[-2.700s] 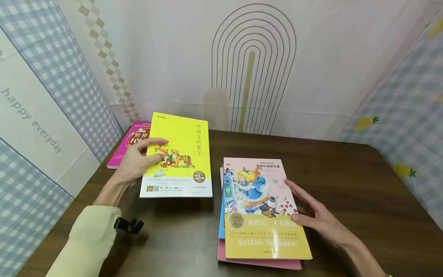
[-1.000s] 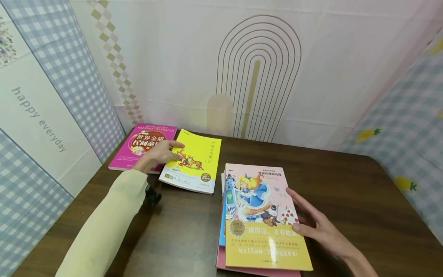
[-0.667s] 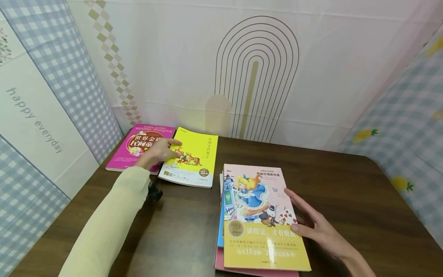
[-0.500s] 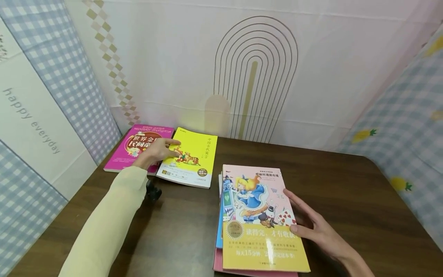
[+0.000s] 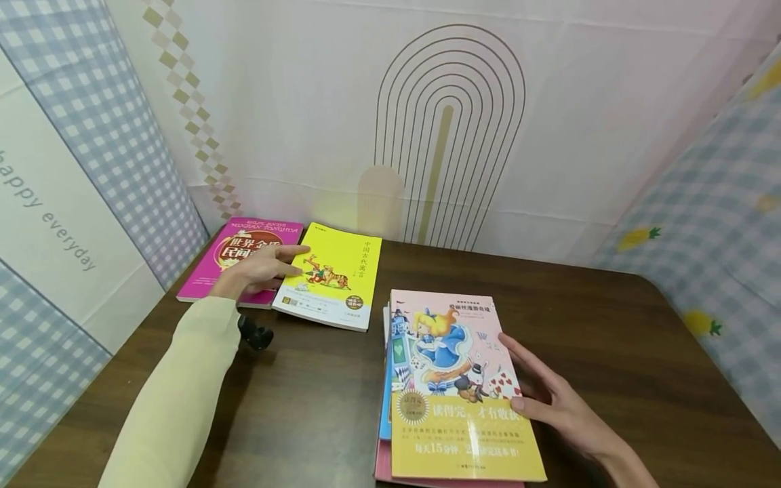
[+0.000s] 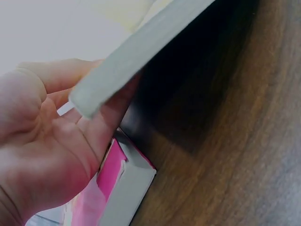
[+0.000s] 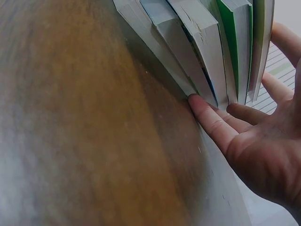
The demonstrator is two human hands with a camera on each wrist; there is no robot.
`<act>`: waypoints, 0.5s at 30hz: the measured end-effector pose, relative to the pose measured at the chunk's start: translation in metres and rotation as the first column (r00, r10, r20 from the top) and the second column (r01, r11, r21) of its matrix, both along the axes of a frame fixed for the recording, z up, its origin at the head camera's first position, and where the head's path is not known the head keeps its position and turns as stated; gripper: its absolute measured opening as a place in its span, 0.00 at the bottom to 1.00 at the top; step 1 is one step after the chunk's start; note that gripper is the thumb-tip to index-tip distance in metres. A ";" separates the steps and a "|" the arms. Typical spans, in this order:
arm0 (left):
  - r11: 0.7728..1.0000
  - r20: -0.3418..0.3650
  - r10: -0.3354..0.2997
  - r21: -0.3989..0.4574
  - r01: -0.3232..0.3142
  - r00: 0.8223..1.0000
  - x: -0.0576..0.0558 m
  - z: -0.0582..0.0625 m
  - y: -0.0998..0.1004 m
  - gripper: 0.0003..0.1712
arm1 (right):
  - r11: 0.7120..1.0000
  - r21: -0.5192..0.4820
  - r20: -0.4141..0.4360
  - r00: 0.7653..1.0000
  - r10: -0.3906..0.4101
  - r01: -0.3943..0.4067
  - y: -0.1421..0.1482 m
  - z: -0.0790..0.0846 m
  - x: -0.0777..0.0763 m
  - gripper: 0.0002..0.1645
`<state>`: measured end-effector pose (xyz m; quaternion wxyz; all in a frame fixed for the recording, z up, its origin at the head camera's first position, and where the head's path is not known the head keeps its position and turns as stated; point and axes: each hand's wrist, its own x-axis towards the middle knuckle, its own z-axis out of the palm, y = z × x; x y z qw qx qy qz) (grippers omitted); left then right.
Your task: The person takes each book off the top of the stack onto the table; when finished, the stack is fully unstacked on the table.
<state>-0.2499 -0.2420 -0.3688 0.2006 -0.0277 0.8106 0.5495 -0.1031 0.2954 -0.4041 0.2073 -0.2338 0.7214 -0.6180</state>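
Observation:
My left hand grips a yellow book with a tiger on its cover by the left edge. Seen from the left wrist, this book slants above the table, thumb over it and fingers beneath. Left of it lies a magenta book, partly behind the hand. At front centre stands a stack of several books, topped by a pink and gold book showing a girl in a blue dress. My right hand rests against the stack's right side, its fingers spread along the book edges in the right wrist view.
The dark wooden table runs back to a pale curtain printed with arches. Checked cloth hangs at the left and more checked cloth at the right. A black strap piece sits at the left cuff.
The yellow book, held up overlapping the magenta one, has gone lower and farther back, right of the magenta book. Latest, the left hand shifts slightly left. The right hand stays at the stack.

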 end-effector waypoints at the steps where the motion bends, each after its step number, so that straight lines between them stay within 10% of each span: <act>1: 1.000 -0.001 0.004 0.005 -0.004 1.000 0.001 -0.001 0.000 0.38 | 1.000 0.000 0.000 1.000 -0.002 0.002 0.000 0.000 0.000 0.45; 15: 0.935 -0.118 0.080 -0.334 -0.116 0.990 0.003 0.007 0.019 0.38 | 0.999 0.030 0.011 1.000 -0.025 0.025 0.000 0.001 0.000 0.45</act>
